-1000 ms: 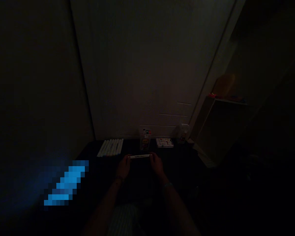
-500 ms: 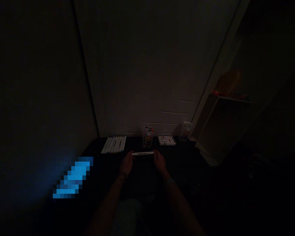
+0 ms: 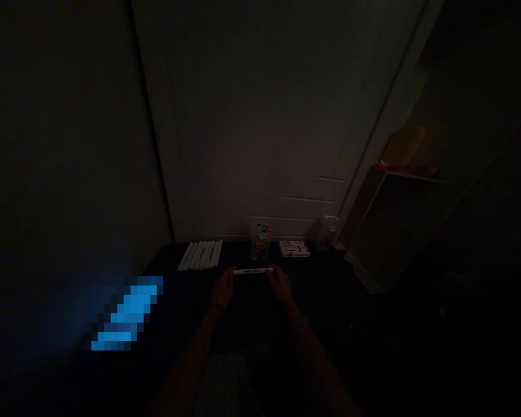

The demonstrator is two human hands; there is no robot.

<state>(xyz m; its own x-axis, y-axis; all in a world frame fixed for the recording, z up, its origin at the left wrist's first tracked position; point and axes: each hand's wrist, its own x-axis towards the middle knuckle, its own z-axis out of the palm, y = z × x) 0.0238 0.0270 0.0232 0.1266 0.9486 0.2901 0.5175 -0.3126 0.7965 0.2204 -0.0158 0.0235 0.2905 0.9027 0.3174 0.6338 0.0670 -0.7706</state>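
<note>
In dim light, a white marker (image 3: 249,271) lies level between my two hands, above the dark table. My left hand (image 3: 224,286) pinches its left end. At the other end, the fingers of my right hand (image 3: 280,285) are closed on it. Just beyond stands a clear plastic container (image 3: 260,246) with several markers upright in it. A row of white markers (image 3: 200,255) lies side by side at the back left. To the right of the container is a flat case (image 3: 294,248) with a printed front.
A second clear container (image 3: 329,230) stands at the back right, by the wall (image 3: 260,145). A glowing blurred screen (image 3: 130,313) is at the left. On the right, a shelf unit (image 3: 373,214) holds an orange object (image 3: 403,146).
My right fingers have shifted slightly left along the marker's end. The marker and my left hand are nearly where they were.
</note>
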